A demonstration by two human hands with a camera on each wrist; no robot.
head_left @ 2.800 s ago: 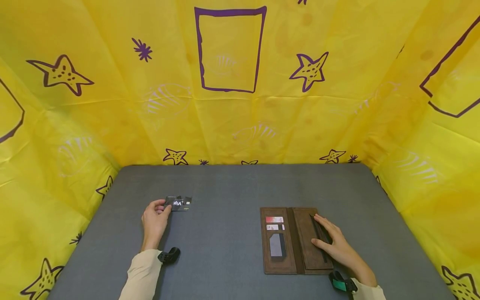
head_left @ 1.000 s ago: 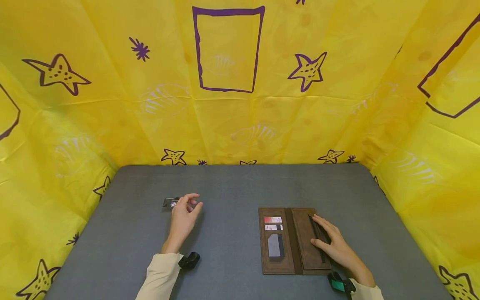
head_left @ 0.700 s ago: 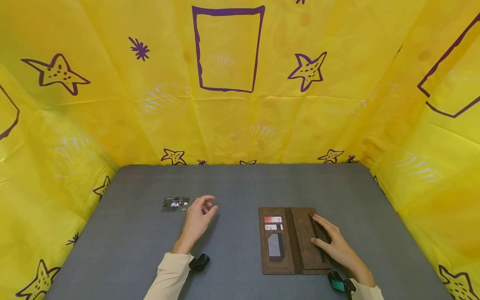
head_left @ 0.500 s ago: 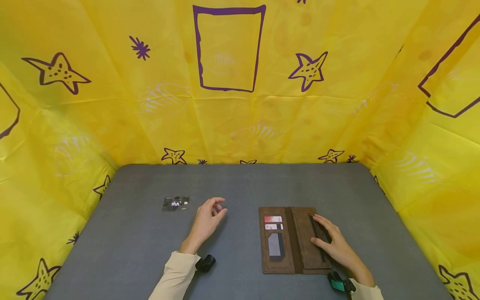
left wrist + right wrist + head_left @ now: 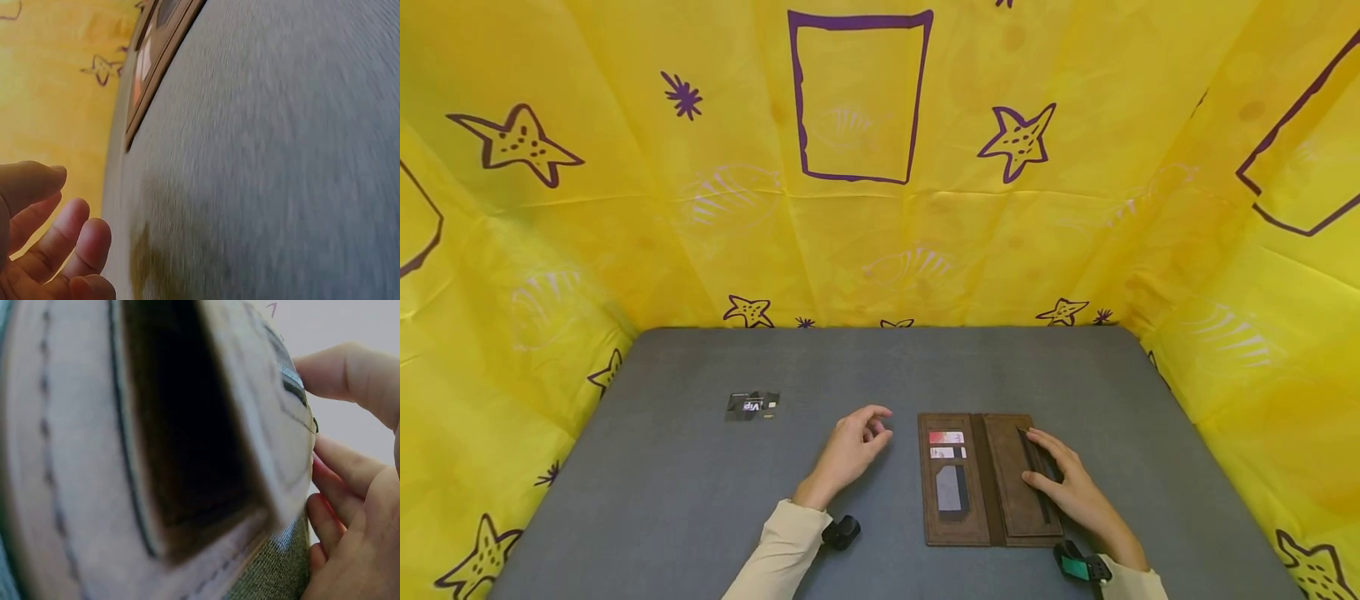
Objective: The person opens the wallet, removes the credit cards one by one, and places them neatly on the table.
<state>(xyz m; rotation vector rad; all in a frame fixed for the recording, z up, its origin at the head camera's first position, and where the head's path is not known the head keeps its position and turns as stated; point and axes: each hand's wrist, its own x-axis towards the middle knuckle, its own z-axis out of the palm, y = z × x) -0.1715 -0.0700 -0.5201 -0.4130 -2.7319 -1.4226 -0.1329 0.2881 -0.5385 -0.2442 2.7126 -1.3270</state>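
Note:
A brown wallet [image 5: 992, 483] lies spread on the table, with cards in its left panel and a zip along its right panel. My right hand [image 5: 1071, 492] rests on that right panel, thumb and fingers touching it near the zip. Close up in the right wrist view, the wallet [image 5: 75, 425] shows a dark pocket gap beside the hand [image 5: 356, 456]. My left hand [image 5: 850, 450] is over the table just left of the wallet, fingers loosely bent, holding nothing. A dark card [image 5: 752, 407] marked "Vip" lies flat farther left.
The grey table [image 5: 865, 367] is enclosed by yellow cloth [image 5: 857, 250] with purple drawings at the back and both sides. A black band [image 5: 842, 532] sits on the left wrist; another band [image 5: 1081, 565] with a green part is on the right.
The left hand, which pinched the dark card earlier, has let it go and moved right toward the wallet. The card stays on the table. The right hand has kept its place on the wallet.

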